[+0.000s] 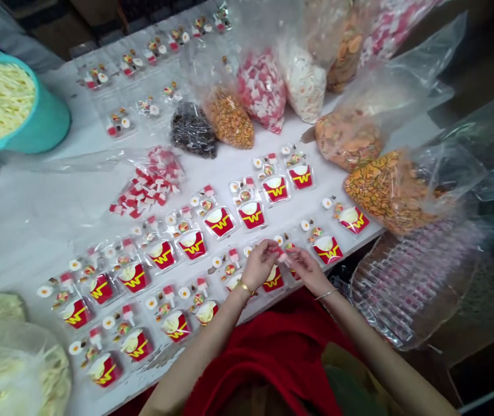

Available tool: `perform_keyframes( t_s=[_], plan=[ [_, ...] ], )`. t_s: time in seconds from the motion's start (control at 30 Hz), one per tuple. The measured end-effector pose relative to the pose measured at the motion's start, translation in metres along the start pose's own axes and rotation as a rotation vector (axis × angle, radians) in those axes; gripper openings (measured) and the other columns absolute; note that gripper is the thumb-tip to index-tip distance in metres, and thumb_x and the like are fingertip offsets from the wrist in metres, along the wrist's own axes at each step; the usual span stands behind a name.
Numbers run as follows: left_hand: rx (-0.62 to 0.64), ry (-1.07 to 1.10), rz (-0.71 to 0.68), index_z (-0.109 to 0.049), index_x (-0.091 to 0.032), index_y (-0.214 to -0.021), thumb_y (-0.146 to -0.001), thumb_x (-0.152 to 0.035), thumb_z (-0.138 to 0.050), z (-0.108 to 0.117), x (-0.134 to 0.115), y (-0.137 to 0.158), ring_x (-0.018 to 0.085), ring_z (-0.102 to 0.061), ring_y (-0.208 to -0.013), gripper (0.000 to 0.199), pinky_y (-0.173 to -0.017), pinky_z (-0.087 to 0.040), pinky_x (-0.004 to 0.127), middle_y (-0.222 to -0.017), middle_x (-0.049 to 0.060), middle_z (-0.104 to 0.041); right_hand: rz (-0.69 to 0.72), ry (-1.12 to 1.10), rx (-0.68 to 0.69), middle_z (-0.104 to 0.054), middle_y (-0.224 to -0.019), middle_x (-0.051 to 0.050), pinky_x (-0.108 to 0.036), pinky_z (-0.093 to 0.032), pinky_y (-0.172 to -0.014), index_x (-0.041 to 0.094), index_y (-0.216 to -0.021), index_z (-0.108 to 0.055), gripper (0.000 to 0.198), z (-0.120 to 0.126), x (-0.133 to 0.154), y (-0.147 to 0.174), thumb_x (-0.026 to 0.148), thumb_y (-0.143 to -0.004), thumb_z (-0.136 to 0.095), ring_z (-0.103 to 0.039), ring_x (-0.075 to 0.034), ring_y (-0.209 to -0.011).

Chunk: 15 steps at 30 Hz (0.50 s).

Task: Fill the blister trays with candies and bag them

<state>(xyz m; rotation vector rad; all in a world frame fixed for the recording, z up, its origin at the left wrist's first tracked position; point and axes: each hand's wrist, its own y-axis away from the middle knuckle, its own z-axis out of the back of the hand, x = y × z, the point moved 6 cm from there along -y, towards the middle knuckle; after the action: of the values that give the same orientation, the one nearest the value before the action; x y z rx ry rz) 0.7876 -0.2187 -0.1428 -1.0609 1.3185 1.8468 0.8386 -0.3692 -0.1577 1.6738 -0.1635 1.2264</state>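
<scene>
My left hand (260,267) and my right hand (309,270) meet over the front row of small clear packs. Their fingers pinch a small red-and-white popsicle-shaped piece (282,256) between them; its exact outline is partly hidden by the fingertips. Just under the hands lies a pack with a red carton marked with a yellow W (273,278), partly covered by them. Similar packs, such as the one with a red carton (328,249) to the right, carry egg-shaped pieces (305,225) and red-and-white pieces around them.
A heap of red-and-white pieces (147,188) spills from a clear bag on the white table (56,190). Bags of dark pieces (193,130) and orange pieces (229,118) stand behind. A turquoise tub (49,118) sits at left, a plastic-wrapped stack (403,283) at right.
</scene>
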Motion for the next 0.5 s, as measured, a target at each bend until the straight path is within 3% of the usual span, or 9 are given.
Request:
perform_keyframes(
  t_s=[0.1,0.27,0.43,0.5],
  plan=[
    [-0.053,-0.353,-0.08,-0.059,-0.022,-0.1,-0.085,-0.025,-0.053,-0.028,-0.021,-0.034,0.019,-0.056,-0.092,0.016,-0.09,-0.037,0.038,-0.094,0.003,-0.066,-0.061,-0.03,-0.163,-0.06,-0.087,-0.003,-0.027,-0.045,-0.063,0.021,-0.101,-0.055,0.051,0.047,-0.019,0.008,0.06,-0.069,-0.064,-0.057,-0.017,-0.077],
    [-0.042,-0.744,-0.079,-0.059,-0.021,-0.095,-0.086,-0.023,-0.051,-0.059,-0.028,-0.066,0.024,-0.051,-0.098,0.013,-0.087,-0.033,0.043,-0.094,0.007,-0.064,-0.158,-0.039,-0.114,-0.064,-0.082,-0.005,-0.024,-0.041,-0.049,0.018,-0.096,-0.06,0.049,0.071,-0.033,0.023,0.059,-0.069,-0.065,-0.059,-0.018,-0.068],
    [-0.048,-0.841,-0.112,-0.061,-0.02,-0.097,-0.087,-0.022,-0.048,-0.084,-0.016,-0.058,0.027,-0.047,-0.103,0.016,-0.08,-0.037,0.044,-0.109,0.013,-0.056,-0.298,-0.021,-0.089,-0.066,-0.104,-0.008,-0.027,-0.051,-0.058,0.02,-0.104,-0.061,0.053,0.082,-0.055,0.039,0.054,-0.064,-0.07,-0.063,-0.025,-0.089],
    [-0.115,-0.784,-0.129,-0.06,-0.022,-0.103,-0.084,-0.028,-0.055,-0.077,-0.012,-0.054,0.028,-0.046,-0.104,0.021,-0.081,-0.038,0.046,-0.113,0.013,-0.054,-0.326,-0.003,-0.084,-0.065,-0.109,-0.009,-0.029,-0.053,-0.059,0.02,-0.107,-0.061,0.058,0.086,-0.068,0.036,0.055,-0.061,-0.071,-0.064,-0.028,-0.092]
  ],
)
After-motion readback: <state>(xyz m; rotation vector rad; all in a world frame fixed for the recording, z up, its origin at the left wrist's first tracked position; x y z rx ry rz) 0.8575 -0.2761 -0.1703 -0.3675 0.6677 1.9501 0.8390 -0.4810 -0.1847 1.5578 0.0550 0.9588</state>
